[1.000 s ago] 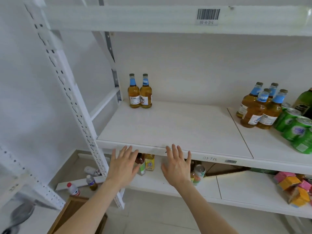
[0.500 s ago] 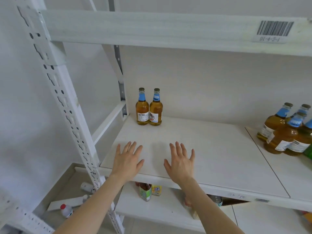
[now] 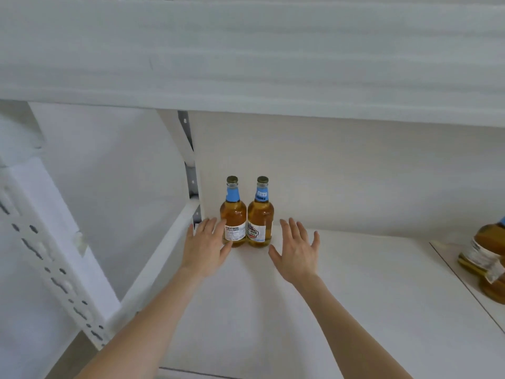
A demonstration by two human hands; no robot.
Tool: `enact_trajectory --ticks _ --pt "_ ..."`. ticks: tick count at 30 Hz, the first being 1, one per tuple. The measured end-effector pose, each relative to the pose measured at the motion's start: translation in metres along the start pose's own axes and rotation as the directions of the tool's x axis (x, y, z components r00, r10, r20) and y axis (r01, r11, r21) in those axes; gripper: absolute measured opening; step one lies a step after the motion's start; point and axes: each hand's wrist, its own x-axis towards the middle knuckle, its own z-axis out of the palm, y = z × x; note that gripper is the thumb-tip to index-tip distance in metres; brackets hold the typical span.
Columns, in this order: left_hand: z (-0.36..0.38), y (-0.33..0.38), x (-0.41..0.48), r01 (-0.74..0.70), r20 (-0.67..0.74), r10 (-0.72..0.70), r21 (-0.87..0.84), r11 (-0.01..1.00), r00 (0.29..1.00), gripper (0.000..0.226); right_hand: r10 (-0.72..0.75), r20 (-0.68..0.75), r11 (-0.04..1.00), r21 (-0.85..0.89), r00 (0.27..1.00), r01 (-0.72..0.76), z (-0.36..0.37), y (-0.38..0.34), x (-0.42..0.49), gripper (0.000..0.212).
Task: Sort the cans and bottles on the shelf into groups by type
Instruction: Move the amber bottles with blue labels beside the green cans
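Note:
Two amber beer bottles with blue neck labels stand upright and side by side at the back left corner of the white shelf board (image 3: 341,283): the left bottle (image 3: 233,214) and the right bottle (image 3: 261,214). My left hand (image 3: 203,247) is spread flat just left of the left bottle, its fingers overlapping the bottle's lower edge. To the right of the right bottle my right hand (image 3: 296,250) is spread with a small gap between it and the glass. Neither hand holds anything.
More amber bottles (image 3: 486,258) stand at the right edge on the adjoining board. The upper shelf (image 3: 246,64) hangs low overhead. A perforated white upright (image 3: 52,272) and a side rail (image 3: 158,266) bound the left side.
Both hands have reached from the shelf's front edge to the back, flanking the two bottles. The view has moved in closer; the right-hand bottle group has slid almost out of sight.

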Motion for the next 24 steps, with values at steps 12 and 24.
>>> enact_trajectory --ticks 12,24 --pt "0.035 -0.012 0.078 0.283 0.256 -0.130 -0.756 0.591 0.958 0.079 0.079 0.171 0.808 0.567 0.982 -0.164 0.023 -0.022 0.087 0.071" --pt "0.033 -0.012 0.068 0.370 0.336 -0.183 -0.904 0.213 0.924 0.068 0.149 0.281 0.393 0.863 0.948 -0.317 0.031 -0.019 0.073 0.069"
